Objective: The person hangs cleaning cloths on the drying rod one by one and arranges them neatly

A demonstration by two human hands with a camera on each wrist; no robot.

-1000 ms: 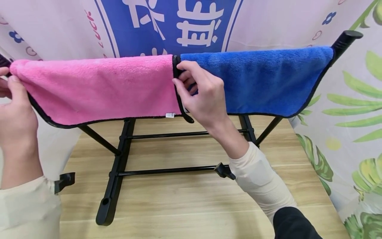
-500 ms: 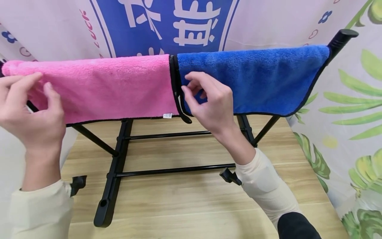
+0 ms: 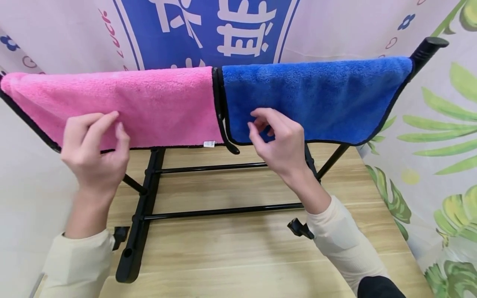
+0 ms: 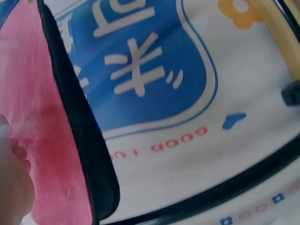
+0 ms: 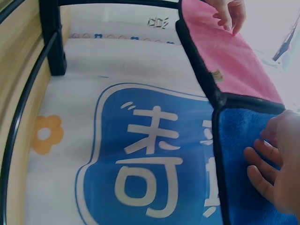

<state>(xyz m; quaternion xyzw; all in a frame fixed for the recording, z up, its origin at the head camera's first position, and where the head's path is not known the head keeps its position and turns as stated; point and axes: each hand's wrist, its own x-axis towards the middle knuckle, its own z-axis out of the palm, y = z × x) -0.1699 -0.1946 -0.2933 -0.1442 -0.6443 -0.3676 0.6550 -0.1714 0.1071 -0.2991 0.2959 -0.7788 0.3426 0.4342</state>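
A pink towel (image 3: 160,99) with black edging hangs folded over the top bar of a black rack. Beside it, to the right, hangs a blue towel (image 3: 335,99), also edged in black; a black hanging loop (image 3: 232,147) dangles where the two meet. My left hand (image 3: 95,142) is before the lower part of the pink towel, fingers loosely bent, holding nothing. In front of the blue towel's left half is my right hand (image 3: 281,138), its fingers loosely curled with nothing between them. Whether either hand brushes the cloth, I cannot tell.
The rack's black foot (image 3: 136,240) and its lower crossbar (image 3: 223,212) stand on a wooden tabletop (image 3: 223,256). Behind is a printed curtain (image 3: 328,29); a leaf-patterned one (image 3: 439,165) hangs at the right.
My left hand has released the pink towel's far left top edge and moved right and down. My right hand has left the black edging between the towels, shifting right and down.
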